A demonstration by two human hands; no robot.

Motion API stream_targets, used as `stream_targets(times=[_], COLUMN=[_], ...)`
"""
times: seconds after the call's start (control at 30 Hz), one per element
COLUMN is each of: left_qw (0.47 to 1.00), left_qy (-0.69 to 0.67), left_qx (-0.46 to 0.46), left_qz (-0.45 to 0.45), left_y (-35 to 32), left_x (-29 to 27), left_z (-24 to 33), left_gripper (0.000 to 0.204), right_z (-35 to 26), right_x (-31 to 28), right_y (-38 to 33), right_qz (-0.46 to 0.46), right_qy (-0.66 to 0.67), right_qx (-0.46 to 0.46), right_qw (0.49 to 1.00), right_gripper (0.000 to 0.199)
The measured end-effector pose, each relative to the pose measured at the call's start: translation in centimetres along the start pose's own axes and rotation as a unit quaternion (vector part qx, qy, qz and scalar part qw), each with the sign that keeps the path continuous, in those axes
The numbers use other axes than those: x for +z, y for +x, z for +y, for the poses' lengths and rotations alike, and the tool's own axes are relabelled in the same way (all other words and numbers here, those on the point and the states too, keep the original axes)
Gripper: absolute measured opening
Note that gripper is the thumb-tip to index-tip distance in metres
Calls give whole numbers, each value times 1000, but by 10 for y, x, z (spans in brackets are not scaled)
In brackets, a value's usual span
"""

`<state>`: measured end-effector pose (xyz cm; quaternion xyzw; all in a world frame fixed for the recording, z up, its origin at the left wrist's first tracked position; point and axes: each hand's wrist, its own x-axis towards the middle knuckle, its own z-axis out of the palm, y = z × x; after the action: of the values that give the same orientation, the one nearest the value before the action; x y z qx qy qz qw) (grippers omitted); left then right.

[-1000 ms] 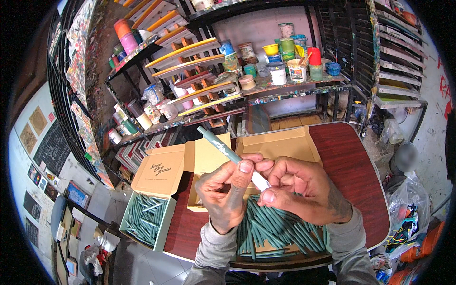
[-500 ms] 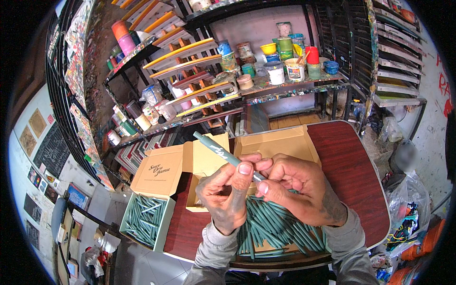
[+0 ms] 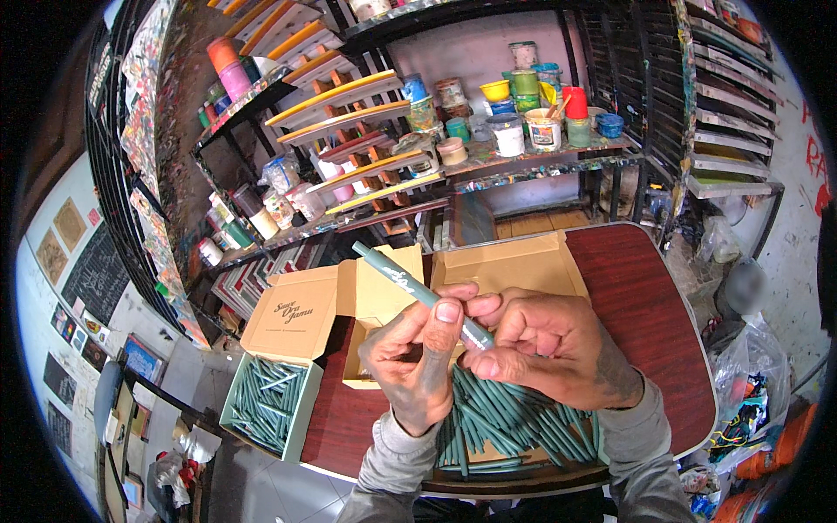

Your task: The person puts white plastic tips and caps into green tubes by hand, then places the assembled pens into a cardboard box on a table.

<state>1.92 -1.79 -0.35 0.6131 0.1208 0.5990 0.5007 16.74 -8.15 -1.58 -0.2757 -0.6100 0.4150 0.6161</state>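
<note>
A grey-green pen with white lettering slants between my two hands above the table. My left hand pinches its middle between thumb and fingers. My right hand grips the lower end, thumb pressed near the tip and fingers curled. Below my hands spreads a heap of similar green pens, partly covered by them. To the left, a cardboard box with its lid raised holds many more such pens.
Behind my hands stand an open cardboard box and a smaller one on the dark red table. Shelves with paint pots and stacked frames rise beyond. Plastic bags lie at the right.
My right thumb and fingers have shifted slightly along the pen's lower end, which shows more now. The pen has turned a little about its length, its lettering facing differently.
</note>
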Motion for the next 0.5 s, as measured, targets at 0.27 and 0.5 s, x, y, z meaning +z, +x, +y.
stream_targets(times=[0.27,0.5], left_qw=[1000,1000], left_qy=[10,5], left_qx=[-2,-12], left_qz=[-6,-20], left_y=[1,3], left_x=[-7,-9], left_z=[-3,-2], left_gripper=[28,26], right_z=[-3,-5], right_x=[6,4], right_y=[0,0], right_qz=[3,-3], right_qy=[41,13], right_qx=[27,25], right_qw=[999,1000], right_gripper=[18,20])
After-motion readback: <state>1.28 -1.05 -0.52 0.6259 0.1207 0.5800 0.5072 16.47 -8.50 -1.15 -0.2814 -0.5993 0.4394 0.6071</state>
